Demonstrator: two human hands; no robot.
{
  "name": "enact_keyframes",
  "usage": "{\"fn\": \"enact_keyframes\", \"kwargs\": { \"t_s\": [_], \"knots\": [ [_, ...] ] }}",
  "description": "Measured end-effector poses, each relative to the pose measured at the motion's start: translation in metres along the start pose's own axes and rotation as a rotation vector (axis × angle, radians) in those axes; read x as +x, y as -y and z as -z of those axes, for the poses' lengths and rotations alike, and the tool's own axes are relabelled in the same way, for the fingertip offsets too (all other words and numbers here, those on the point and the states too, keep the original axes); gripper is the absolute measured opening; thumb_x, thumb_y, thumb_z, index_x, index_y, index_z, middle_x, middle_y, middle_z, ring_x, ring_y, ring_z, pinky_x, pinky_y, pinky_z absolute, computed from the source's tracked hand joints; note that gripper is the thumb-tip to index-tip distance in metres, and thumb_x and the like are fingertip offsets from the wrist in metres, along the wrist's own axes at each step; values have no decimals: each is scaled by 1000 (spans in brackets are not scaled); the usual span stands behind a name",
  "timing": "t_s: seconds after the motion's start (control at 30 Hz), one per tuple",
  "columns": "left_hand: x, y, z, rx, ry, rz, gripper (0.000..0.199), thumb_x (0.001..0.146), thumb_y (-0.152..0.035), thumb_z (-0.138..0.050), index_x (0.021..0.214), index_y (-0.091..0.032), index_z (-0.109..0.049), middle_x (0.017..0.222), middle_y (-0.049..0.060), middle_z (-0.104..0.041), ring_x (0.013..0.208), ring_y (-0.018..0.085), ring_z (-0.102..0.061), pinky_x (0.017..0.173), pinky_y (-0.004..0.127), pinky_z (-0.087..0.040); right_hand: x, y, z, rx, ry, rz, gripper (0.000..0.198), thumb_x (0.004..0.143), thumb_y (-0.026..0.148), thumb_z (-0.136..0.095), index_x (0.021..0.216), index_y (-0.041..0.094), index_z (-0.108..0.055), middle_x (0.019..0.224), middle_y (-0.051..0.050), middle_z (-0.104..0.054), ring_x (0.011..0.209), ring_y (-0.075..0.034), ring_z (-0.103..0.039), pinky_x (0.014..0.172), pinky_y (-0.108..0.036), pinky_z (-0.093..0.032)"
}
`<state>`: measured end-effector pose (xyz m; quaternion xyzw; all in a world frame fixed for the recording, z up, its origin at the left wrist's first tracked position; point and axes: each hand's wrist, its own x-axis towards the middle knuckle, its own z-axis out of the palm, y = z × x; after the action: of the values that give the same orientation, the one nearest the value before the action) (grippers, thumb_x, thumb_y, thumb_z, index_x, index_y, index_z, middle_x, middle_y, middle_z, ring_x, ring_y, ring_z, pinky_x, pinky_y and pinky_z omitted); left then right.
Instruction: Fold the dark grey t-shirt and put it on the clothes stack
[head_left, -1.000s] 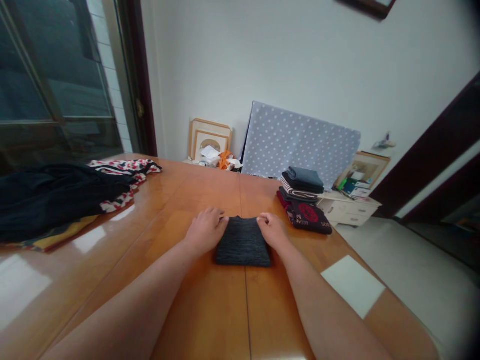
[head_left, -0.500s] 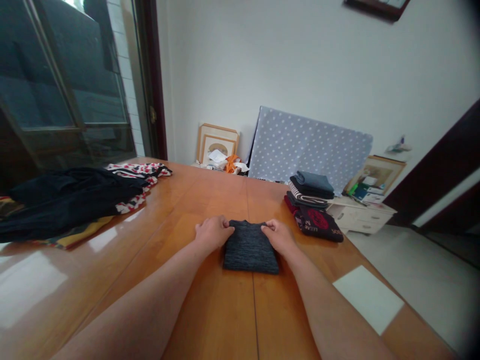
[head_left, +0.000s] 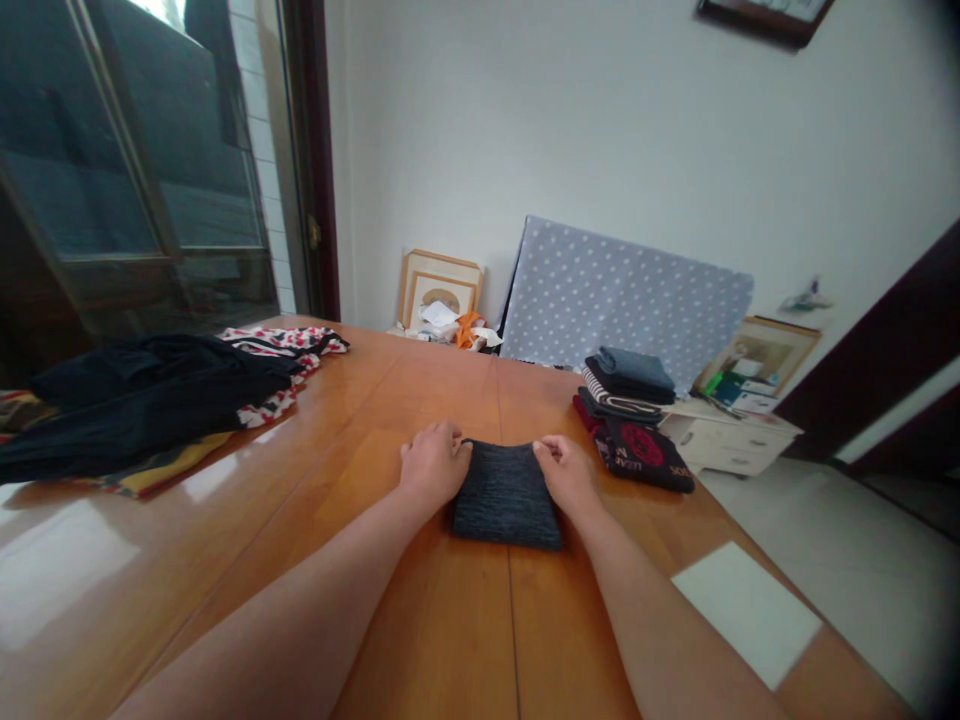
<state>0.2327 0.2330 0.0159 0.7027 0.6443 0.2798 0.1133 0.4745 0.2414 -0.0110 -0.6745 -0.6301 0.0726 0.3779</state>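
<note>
A dark grey-blue, heathered garment (head_left: 508,497) lies folded into a compact, nearly square shape on the wooden table (head_left: 420,610). My left hand (head_left: 437,464) pinches its far left corner between thumb and fingers. At the far right corner, my right hand (head_left: 568,478) grips the fabric in the same way. The far edge runs fairly straight between both hands, while the near edge rests on the tabletop. What kind of garment it is cannot be made out from the folded shape.
Folded clothes (head_left: 628,385) form a stack at the table's right side, beside a dark garment with red print (head_left: 637,450). Loose dark clothes (head_left: 165,390) are heaped on the left. A pale sheet (head_left: 750,610) lies near the right edge. Beyond stands a polka-dot cloth-covered panel (head_left: 622,295).
The garment's far edge, uneven at its middle before, is now straighter. Both hands keep hold of its far corners. The view has shifted slightly.
</note>
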Motion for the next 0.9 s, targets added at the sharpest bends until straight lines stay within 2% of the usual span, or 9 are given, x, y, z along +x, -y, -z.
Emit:
{"fn": "enact_keyframes", "kwargs": {
  "t_s": [0.07, 0.13, 0.2, 0.3, 0.37, 0.47, 0.57, 0.9],
  "knots": [
    [-5, -8, 3, 4, -32, -91, 34, 94, -39, -42, 117, -22, -60, 123, 11, -65, 116, 27, -58, 96, 42, -43, -3, 8, 6, -30, -44, 71, 39, 92, 48, -46, 107, 21, -70, 108, -9, -71, 98, -23, -66, 90, -35, -50],
    [-12, -17, 4, -1, -10, -213, 37, 97, -36, -36, 122, -20, -59, 125, 12, -64, 118, 25, -57, 100, 40, -42, -8, 18, 9, -49, -14, 176, 40, 95, 44, -42, 114, 22, -69, 117, -9, -69, 109, -23, -63, 98, -36, -46],
    [-19, -22, 3, 7, 41, -332, 42, 99, -36, -31, 129, -20, -56, 132, 11, -61, 124, 24, -54, 108, 41, -37, -14, 27, 9, -79, 86, 276, 43, 97, 41, -39, 124, 23, -66, 131, -9, -64, 123, -24, -56, 108, -39, -40],
    [-28, -24, -2, 77, 160, -433, 46, 100, -37, -27, 139, -22, -49, 149, 9, -48, 140, 24, -40, 120, 51, -19, -22, 34, 2, -143, 285, 339, 48, 99, 40, -36, 140, 23, -55, 149, -8, -48, 142, -25, -37, 118, -47, -24],
    [-30, -21, -6, 133, 229, -436, 49, 100, -40, -27, 142, -23, -46, 156, 9, -40, 146, 26, -29, 120, 58, -8, -25, 35, -3, -172, 383, 319, 52, 100, 42, -34, 145, 21, -48, 155, -9, -40, 147, -25, -27, 120, -50, -17],
    [-30, -18, -11, 188, 274, -402, 55, 99, -47, -26, 146, -23, -41, 160, 10, -31, 150, 28, -20, 117, 66, -2, -25, 32, -8, -192, 459, 277, 58, 101, 48, -28, 150, 18, -42, 159, -11, -32, 150, -26, -20, 120, -51, -14],
    [-29, -18, -12, 208, 281, -381, 60, 99, -51, -23, 149, -22, -39, 161, 11, -27, 151, 28, -17, 115, 69, 0, -23, 29, -10, -192, 493, 263, 60, 101, 49, -26, 151, 19, -39, 160, -10, -28, 151, -26, -16, 120, -52, -12],
    [-28, -18, -14, 241, 293, -370, 64, 97, -53, -23, 153, -22, -34, 162, 10, -25, 151, 31, -16, 113, 73, -2, -24, 33, -13, -198, 506, 214, 58, 101, 48, -28, 153, 24, -35, 161, -6, -28, 151, -25, -16, 121, -52, -9]
  ]
}}
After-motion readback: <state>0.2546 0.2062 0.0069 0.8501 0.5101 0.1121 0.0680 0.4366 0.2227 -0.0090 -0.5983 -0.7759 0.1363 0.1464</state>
